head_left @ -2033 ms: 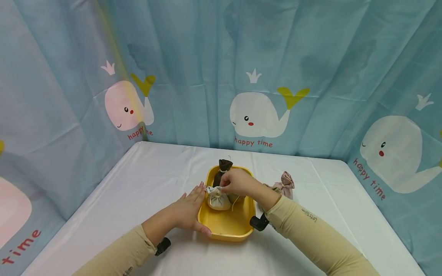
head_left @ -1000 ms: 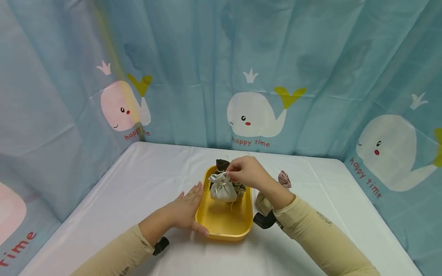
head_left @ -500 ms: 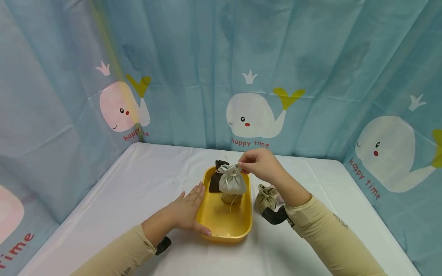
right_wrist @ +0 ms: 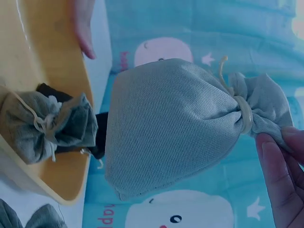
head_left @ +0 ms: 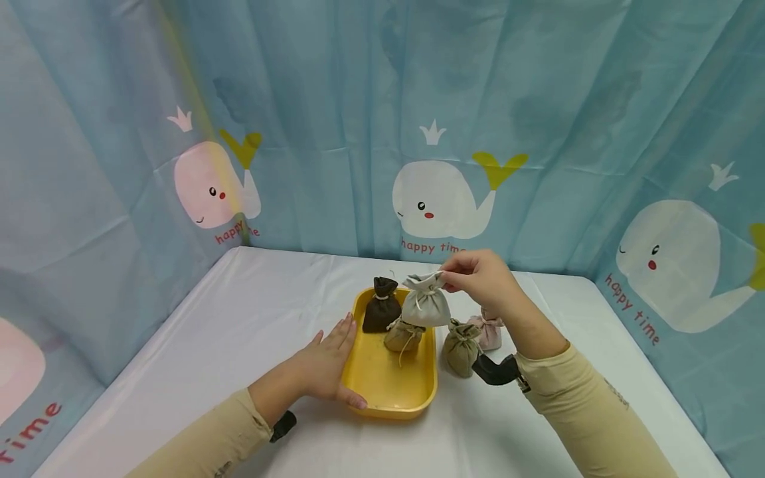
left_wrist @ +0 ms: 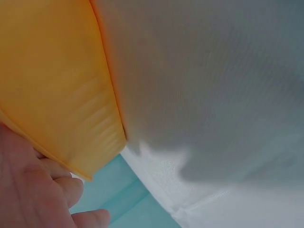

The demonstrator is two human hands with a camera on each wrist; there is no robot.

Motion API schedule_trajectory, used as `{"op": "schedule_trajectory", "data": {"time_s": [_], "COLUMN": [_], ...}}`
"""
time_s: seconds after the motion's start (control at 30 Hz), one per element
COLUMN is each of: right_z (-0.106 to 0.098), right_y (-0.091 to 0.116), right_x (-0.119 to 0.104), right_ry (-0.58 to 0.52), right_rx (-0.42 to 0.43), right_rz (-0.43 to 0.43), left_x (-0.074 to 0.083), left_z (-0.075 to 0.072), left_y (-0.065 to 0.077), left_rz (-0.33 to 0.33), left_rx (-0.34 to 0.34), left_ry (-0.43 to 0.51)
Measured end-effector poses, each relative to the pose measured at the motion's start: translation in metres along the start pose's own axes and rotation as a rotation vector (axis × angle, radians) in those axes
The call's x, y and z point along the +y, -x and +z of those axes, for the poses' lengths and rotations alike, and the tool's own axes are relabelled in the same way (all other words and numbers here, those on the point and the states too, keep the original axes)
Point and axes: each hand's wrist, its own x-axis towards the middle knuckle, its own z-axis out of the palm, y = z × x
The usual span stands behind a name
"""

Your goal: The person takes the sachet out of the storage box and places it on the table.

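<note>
My right hand [head_left: 485, 277] pinches the gathered top of a light grey drawstring pouch [head_left: 425, 305], which hangs over the right rim of a yellow tray [head_left: 388, 392]. In the right wrist view the tied grey pouch [right_wrist: 175, 126] fills the middle, its neck between thumb and fingers. My left hand [head_left: 325, 364] lies with straight fingers along the tray's left rim; the left wrist view has it at the yellow tray wall [left_wrist: 61, 85]. Inside the tray stand a dark brown pouch [head_left: 381, 313] at the back and a tan pouch [head_left: 402, 337] in front of it.
Right of the tray, an olive pouch [head_left: 460, 352] and a pink pouch [head_left: 491, 332] stand on the white-covered table [head_left: 257, 318]. Behind the table hangs a blue curtain [head_left: 335, 133] with whale prints. Black wrist-camera pieces sit at both wrists.
My right hand has lifted the light grey pouch from inside the tray and carried it up and rightward to the right rim. The left hand stays at the tray's left side.
</note>
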Motion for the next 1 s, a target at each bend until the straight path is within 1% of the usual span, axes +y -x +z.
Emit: {"op": "schedule_trajectory", "data": {"time_s": [0.13,0.3,0.47,0.6,1.0], "right_z": [-0.008,-0.02,-0.033,-0.042,-0.059], "right_y": [0.004,0.01,0.019,0.028,0.057], "right_x": [0.004,0.01,0.02,0.028,0.047], "right_ry": [-0.014,0.001,0.009,0.031,0.092], "right_rx": [0.02,0.047,0.073,0.092,0.129], "right_rz": [0.005,0.012,-0.004,-0.018,0.043], "left_x": [0.0,0.0,0.001,0.001,0.001], "left_z": [0.001,0.001,-0.001,0.0,0.0], "left_y": [-0.001,-0.001,-0.001,-0.002,-0.001], "left_rz": [0.008,-0.004,-0.011,-0.015,-0.013], "left_rx": [0.002,0.002,0.002,-0.006,0.001], "left_ry": [0.003,0.003,0.009,0.006,-0.004]}}
